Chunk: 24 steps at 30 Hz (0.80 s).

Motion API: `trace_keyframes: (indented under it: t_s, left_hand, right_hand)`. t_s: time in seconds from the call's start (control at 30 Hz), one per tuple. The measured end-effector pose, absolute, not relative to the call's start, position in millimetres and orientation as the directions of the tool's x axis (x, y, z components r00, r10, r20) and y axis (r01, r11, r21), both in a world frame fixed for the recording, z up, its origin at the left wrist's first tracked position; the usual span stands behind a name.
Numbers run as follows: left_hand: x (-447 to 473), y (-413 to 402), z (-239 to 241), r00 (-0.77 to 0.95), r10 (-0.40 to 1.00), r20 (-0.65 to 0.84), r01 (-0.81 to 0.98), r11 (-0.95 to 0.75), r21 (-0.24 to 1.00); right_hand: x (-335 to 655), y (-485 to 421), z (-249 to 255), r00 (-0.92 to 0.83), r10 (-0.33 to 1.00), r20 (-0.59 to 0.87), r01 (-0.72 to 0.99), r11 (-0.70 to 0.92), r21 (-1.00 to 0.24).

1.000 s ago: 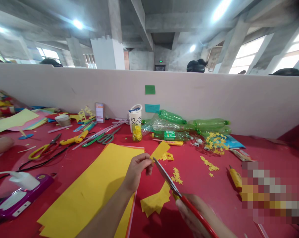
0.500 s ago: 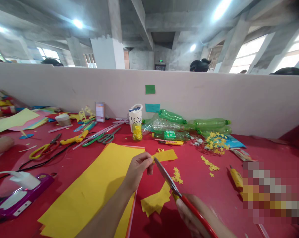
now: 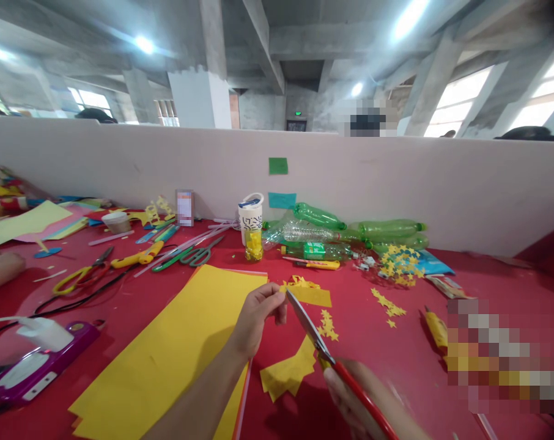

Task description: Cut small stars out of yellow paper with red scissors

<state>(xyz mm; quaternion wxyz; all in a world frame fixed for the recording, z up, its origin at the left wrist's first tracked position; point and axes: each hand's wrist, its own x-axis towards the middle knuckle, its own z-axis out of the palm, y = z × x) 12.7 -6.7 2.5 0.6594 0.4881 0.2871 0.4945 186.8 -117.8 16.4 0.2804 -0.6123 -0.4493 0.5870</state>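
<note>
Between thumb and fingers, my left hand pinches the left end of a yellow paper strip. My right hand is wrapped round the handles of red-handled scissors, whose blade tips meet the strip beside my left fingertips. Small yellow paper scraps lie just behind the strip. Under the scissors rests a cut piece of yellow paper. Right of the blades is a small pile of yellow stars. A stack of yellow sheets lies beneath my left forearm.
Green plastic bottles lie by the partition, next to a white cup. More yellow stars are heaped at right. Yellow scissors, a glue gun and a purple power strip occupy the left. Another person's hand is at far left.
The free end of the yellow strip has swung down toward me, uncovering more scraps behind it. My hands and the scissors have barely moved.
</note>
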Motion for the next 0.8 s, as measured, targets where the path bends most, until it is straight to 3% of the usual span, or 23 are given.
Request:
trace_keyframes:
  t_s: [0.6, 0.8]
  left_hand:
    - [9.5, -3.6, 0.8, 0.322, 0.939, 0.120, -0.368, 0.007, 0.930]
    - [9.4, -3.5, 0.6, 0.323, 0.940, 0.108, -0.361, 0.016, 0.932]
  right_hand:
    - [192.3, -119.1, 7.3, -0.116, 0.896, -0.430, 0.358, -0.366, -0.859]
    - [191.4, -118.7, 3.7, -0.108, 0.891, -0.441, 0.312, -0.391, -0.866]
